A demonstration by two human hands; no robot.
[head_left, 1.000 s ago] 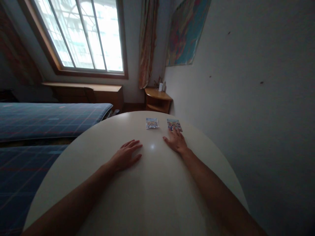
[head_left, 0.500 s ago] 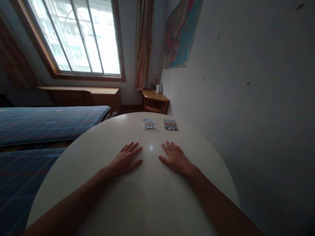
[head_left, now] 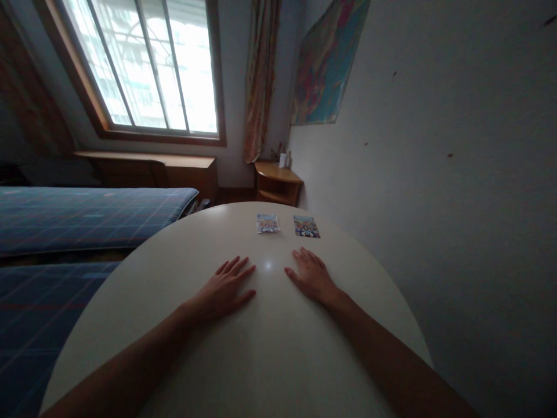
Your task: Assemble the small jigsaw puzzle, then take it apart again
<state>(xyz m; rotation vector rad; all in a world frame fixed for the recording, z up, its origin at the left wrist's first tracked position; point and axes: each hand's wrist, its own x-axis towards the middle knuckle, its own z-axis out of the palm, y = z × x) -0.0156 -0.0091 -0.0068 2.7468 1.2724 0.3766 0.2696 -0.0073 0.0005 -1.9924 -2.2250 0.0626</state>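
Note:
My left hand [head_left: 224,290] lies palm down on the white round table [head_left: 261,360], fingers spread and holding nothing. To its right, my right hand [head_left: 311,274] also rests on the tabletop with its fingers apart and nothing in them. Beyond the hands, near the far edge, lies a small printed packet or card [head_left: 267,224] with slightly uneven edges. A second colourful picture card [head_left: 306,227] lies flat to the right of it, just past my right fingertips. Neither hand touches them. The print on both is too small to make out.
A bed with a blue plaid cover [head_left: 87,215] stands left of the table. Behind are a wooden desk [head_left: 187,162] and a corner shelf [head_left: 278,171] bearing small items. A white wall [head_left: 456,220] runs close along the right side.
The view has shifted slightly, so the whole scene sits a little further right. My right hand's fingers have drawn slightly closer together and back from the right card. Both cards lie as before.

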